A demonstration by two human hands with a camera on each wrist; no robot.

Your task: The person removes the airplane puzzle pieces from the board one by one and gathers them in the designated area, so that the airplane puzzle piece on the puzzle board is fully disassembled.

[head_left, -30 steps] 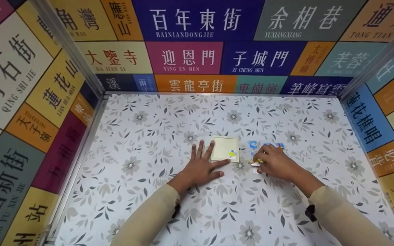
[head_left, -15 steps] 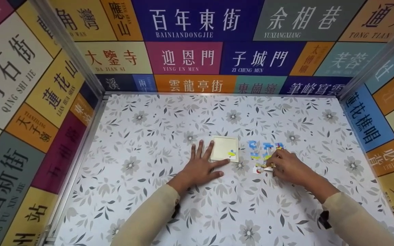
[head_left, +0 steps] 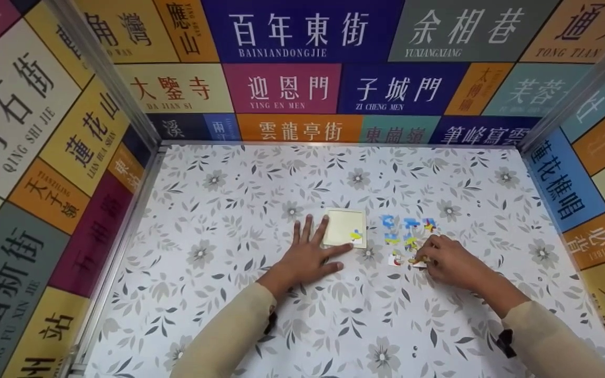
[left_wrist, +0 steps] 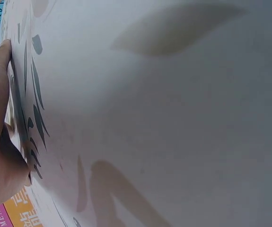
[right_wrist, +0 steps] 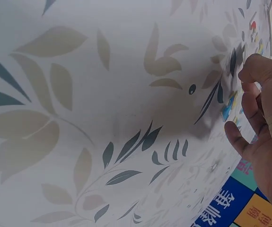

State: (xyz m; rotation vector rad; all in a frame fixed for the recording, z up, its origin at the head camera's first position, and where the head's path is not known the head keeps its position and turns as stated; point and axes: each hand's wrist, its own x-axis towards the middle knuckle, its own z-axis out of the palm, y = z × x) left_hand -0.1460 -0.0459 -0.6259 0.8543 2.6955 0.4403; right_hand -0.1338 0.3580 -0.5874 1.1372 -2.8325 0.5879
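My left hand [head_left: 306, 260] lies with fingers spread on the patterned surface, its fingertips at the left and lower edges of a small cream puzzle frame [head_left: 342, 223]. Inside the frame's lower right corner sits a jigsaw piece [head_left: 356, 236] with a yellow patch. To the right, my right hand [head_left: 447, 261] pinches a white-edged jigsaw piece [head_left: 419, 264] low over the table, its picture partly covered by the fingers. Several loose pieces spread beside that hand, among them a blue one [head_left: 387, 221], a red-and-yellow one [head_left: 428, 226] and a white one with red [head_left: 394, 259].
A white tabletop [head_left: 260, 184] printed with grey leaves and flowers carries everything. Upright panels [head_left: 289, 89] with street names stand along the back and both sides. Metal edging [head_left: 147, 173] runs down the table's left side.
My right hand has shifted right with a piece between its fingers, uncovering loose pieces that it hid before. The left hand and the frame have stayed in place.
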